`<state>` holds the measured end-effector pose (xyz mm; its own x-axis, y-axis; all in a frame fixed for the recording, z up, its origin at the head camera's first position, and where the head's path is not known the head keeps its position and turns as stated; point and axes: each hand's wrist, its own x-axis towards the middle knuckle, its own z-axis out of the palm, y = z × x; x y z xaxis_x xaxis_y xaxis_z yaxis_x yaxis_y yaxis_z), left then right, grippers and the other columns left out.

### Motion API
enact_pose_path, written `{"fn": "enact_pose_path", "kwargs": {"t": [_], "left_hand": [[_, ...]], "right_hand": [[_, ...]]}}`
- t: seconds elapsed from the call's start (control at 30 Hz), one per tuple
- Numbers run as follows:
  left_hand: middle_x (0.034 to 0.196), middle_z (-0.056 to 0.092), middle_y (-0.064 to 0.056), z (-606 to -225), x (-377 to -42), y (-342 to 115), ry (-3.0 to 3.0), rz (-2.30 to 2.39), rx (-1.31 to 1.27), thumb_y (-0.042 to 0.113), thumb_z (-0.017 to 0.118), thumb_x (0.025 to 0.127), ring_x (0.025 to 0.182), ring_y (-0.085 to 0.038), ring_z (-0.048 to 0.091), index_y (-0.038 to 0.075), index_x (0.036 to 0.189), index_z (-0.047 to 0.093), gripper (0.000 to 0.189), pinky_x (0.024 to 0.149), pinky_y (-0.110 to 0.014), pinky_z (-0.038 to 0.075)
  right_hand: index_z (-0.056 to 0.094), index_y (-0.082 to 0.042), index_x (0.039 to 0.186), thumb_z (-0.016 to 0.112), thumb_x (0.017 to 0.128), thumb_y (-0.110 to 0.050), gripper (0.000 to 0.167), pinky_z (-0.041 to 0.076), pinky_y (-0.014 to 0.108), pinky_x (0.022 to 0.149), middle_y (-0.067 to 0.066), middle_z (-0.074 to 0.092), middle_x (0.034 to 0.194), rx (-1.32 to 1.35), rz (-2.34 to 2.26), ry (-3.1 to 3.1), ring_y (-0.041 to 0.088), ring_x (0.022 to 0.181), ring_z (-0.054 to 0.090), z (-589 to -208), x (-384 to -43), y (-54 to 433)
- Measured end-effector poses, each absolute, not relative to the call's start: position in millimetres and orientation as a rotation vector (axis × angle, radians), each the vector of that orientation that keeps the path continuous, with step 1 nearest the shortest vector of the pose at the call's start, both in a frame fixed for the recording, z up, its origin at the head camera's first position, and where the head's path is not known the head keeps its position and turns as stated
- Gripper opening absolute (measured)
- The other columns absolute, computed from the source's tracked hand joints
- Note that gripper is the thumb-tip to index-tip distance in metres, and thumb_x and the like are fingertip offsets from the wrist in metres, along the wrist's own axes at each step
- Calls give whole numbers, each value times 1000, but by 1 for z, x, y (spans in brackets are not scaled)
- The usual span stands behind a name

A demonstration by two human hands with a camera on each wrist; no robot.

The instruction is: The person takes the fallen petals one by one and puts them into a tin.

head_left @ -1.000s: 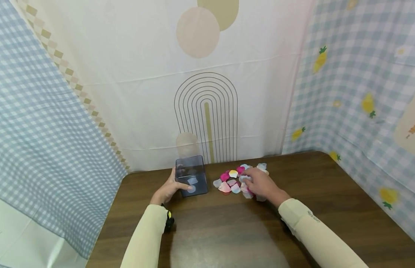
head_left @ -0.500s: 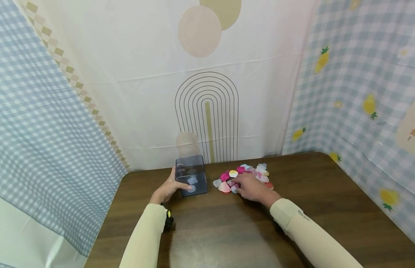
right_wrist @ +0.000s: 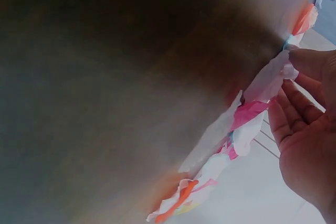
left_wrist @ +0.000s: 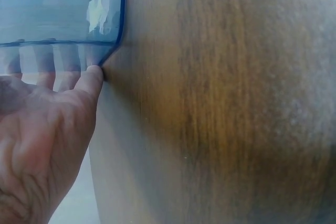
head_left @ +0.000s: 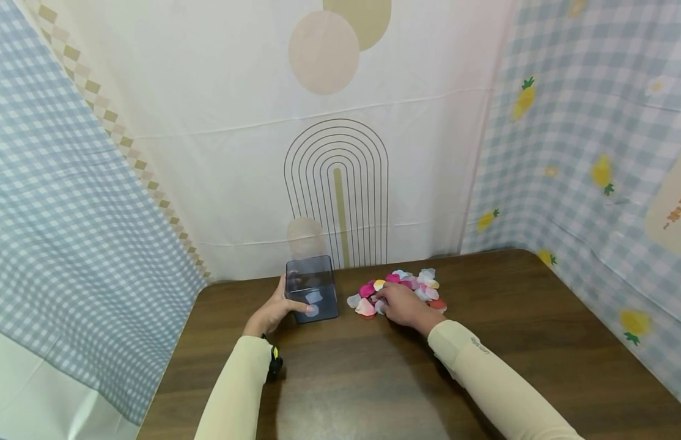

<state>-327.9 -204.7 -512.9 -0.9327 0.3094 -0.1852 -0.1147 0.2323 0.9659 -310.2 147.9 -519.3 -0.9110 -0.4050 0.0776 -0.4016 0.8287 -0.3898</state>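
Note:
My left hand (head_left: 271,313) grips a clear bluish plastic box (head_left: 331,278) by its left side, thumb over the front and fingers behind. Two pale petals (head_left: 313,297) show inside it. In the left wrist view, the fingers of that left hand (left_wrist: 47,124) show through the box wall. My right hand (head_left: 405,304) is low over a loose pile of artificial flower petals (head_left: 430,293), in pink, magenta, white and orange. In the right wrist view, thumb and forefinger pinch a pale petal (right_wrist: 268,80) at its edge; the other fingers curl loosely below.
The brown wooden table (head_left: 346,379) runs back to a white printed cloth (head_left: 236,183). Checked cloths hang at both sides, one at the right (head_left: 571,134). The pile lies just right of the box, near the table's back edge.
My right hand has moved left across the pile, uncovering petals on the pile's right side. The left hand and the box have stayed in place.

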Motion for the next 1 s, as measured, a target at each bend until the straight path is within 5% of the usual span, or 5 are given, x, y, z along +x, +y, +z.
{"fn": "enact_pose_path", "kwargs": {"t": [0.47,1.0], "left_hand": [[182,-4,-7,-518,-330,-207,2167,1749,171,16,91,79,168,-34,-6,34,171,-10,138,132,-69,-2],[178,12,-10,-514,-329,-205,2165,1757,196,13,91,78,166,-37,6,34,171,-4,134,133,-68,0]], "right_hand": [[78,-11,103,72,99,-14,7,61,47,93,2,78,100,-620,-498,3081,21,93,71,-524,-314,140],[77,-14,95,71,95,-4,11,60,43,84,1,72,94,-520,-500,3087,17,83,63,-521,-313,136]]}}
